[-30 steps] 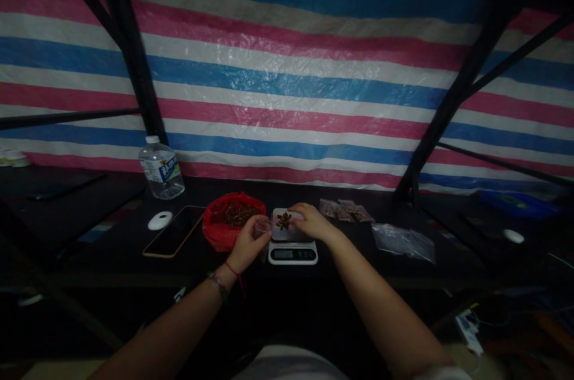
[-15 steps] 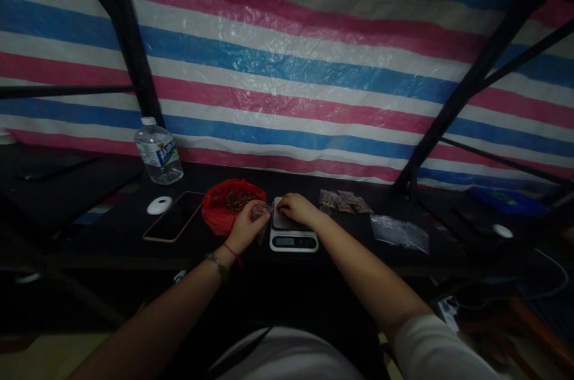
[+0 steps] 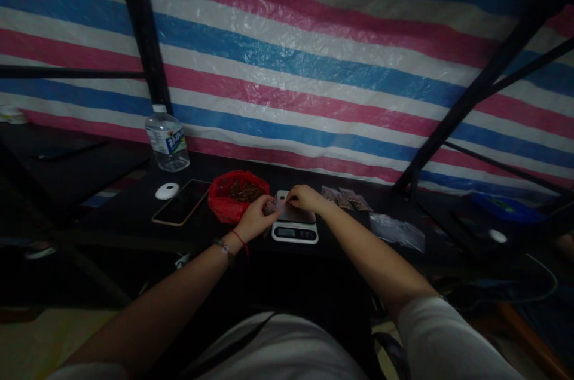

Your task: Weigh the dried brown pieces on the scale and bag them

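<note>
My left hand (image 3: 255,220) is closed on a small clear plastic bag (image 3: 271,207), held at the left edge of a white kitchen scale (image 3: 295,233). Over the scale's metal plate, my right hand (image 3: 305,198) has its fingers pinched together close to the bag's mouth; what sits between those fingertips is too small to make out. The scale's display is lit, but its digits are unreadable. Just left of the scale stands an open red plastic bag (image 3: 220,208) with small brown dried pieces (image 3: 246,190) inside.
Several filled clear packets (image 3: 345,198) lie right of the scale, with flat clear bags (image 3: 397,232) nearer me. A phone (image 3: 183,203), a white round object (image 3: 167,190) and a clear bottle (image 3: 167,144) are at the left. Dark posts and a striped sheet (image 3: 287,93) stand behind.
My left hand has brought the small bag rightward to the scale's edge, close to my right fingers. The right hand stays over the plate, and the view has shifted slightly.
</note>
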The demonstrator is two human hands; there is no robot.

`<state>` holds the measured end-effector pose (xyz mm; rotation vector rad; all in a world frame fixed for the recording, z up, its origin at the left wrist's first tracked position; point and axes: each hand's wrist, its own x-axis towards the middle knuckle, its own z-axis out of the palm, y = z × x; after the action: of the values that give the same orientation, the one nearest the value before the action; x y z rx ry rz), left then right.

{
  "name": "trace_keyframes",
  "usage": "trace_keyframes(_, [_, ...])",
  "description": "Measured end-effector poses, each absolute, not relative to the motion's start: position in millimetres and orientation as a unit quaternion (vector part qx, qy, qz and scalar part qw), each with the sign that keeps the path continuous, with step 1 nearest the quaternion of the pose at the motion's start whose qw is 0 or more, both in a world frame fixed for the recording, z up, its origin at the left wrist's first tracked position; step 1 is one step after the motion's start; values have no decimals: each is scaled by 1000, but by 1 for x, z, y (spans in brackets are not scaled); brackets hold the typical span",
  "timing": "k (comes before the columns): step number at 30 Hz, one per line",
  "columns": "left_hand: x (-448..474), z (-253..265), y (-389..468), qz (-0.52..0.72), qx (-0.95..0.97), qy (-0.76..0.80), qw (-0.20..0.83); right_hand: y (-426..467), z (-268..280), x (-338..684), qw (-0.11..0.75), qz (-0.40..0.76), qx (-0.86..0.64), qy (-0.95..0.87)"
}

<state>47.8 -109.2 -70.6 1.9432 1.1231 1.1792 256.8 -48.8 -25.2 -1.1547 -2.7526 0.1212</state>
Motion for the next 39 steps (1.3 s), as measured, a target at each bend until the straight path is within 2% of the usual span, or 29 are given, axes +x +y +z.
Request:
trace_keyframes(8, [55, -59, -111, 422, 718, 461, 307, -40, -20, 252, 193, 160, -474, -844])
trace_keyframes(14, [59, -57, -103, 434, 711, 472, 288, -47, -3, 235, 289, 252, -415, -825])
trace_keyframes(22, [58, -49, -103, 445, 705, 496, 242, -69, 13, 209, 256, 189, -393, -863])
trace_keyframes(30, [53, -47, -100, 451, 704, 497, 233, -71, 31, 208, 175, 234, -363, -885])
trace_keyframes(39, [57, -50, -102, 475, 703, 459, 262, -64, 22, 200, 205, 284, -376, -858])
